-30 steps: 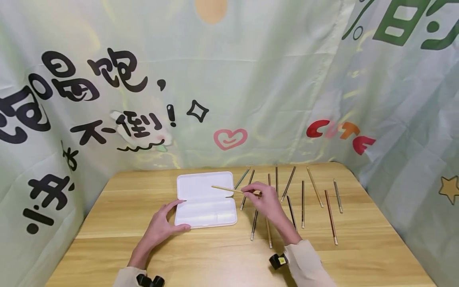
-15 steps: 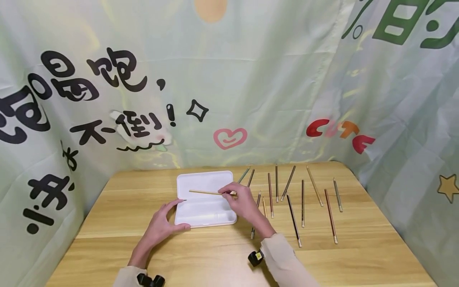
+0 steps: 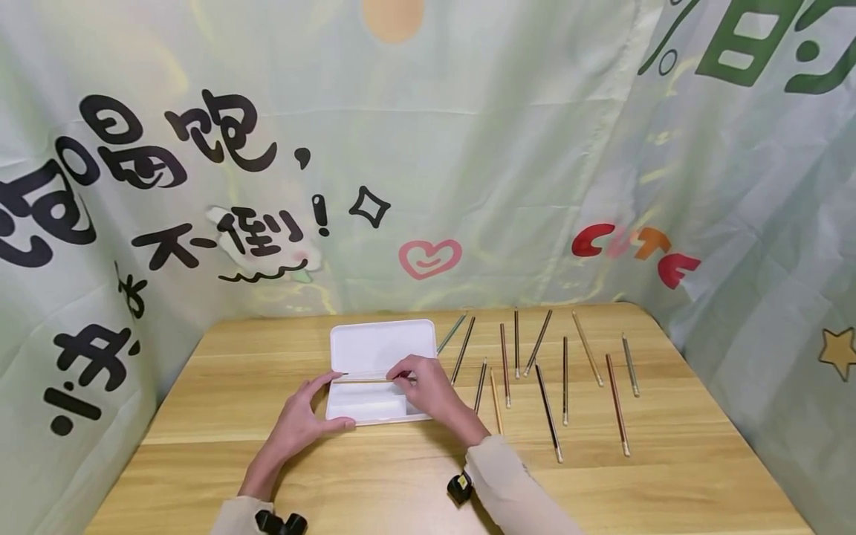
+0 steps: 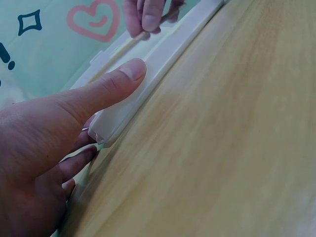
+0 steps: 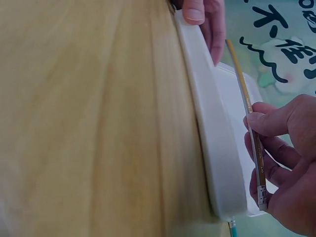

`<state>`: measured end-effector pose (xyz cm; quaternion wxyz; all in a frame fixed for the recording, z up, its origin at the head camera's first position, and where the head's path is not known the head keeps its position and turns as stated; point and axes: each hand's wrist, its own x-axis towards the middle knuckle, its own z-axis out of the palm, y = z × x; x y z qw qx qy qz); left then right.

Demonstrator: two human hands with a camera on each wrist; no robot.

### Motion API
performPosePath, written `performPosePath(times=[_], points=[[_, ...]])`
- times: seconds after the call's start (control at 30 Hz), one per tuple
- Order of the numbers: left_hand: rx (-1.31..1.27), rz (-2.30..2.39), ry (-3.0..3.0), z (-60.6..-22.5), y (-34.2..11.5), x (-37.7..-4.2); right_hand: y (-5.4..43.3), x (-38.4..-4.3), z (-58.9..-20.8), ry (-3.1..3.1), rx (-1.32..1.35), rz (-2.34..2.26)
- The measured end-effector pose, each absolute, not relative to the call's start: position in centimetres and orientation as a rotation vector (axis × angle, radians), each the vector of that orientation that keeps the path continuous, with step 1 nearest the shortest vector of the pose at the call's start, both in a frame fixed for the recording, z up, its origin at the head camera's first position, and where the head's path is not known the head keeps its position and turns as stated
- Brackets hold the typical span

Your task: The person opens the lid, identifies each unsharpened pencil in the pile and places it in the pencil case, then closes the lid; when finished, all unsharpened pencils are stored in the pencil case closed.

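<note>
A white plastic pencil case (image 3: 381, 347) lies unfolded on the table, its lid laid back and its compartmented tray nearest the person. My left hand (image 3: 301, 423) holds the tray's left end, thumb at the front edge and index finger at the back; the thumb (image 4: 116, 84) overlaps the rim in the left wrist view. With thumb and fingertips, my right hand (image 3: 433, 390) pinches a gold pencil (image 5: 250, 116) over the case. Its eraser end points right, and in the head view it lies along the tray's hinge side. Whether it touches the tray I cannot tell.
Several loose pencils lie spread to the right of the case on the wooden table (image 3: 682, 475), among them a black one (image 3: 548, 412), a reddish-brown one (image 3: 617, 405) and a teal one (image 3: 451, 334). A printed curtain (image 3: 508, 163) hangs behind the table.
My right hand has carried the gold pencil left from above the loose pencils to the case and lowered it toward the tray. The left hand stays on the case.
</note>
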<state>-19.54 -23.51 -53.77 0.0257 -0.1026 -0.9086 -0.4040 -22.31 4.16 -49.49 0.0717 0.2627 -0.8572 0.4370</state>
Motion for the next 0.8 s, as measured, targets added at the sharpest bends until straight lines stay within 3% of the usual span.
performPosePath(times=[0.8], points=[[-0.317, -1.249, -2.803, -53.69, -23.44, -19.47, 4.3, -21.69, -49.54, -2.687, 0.753, 1.364]])
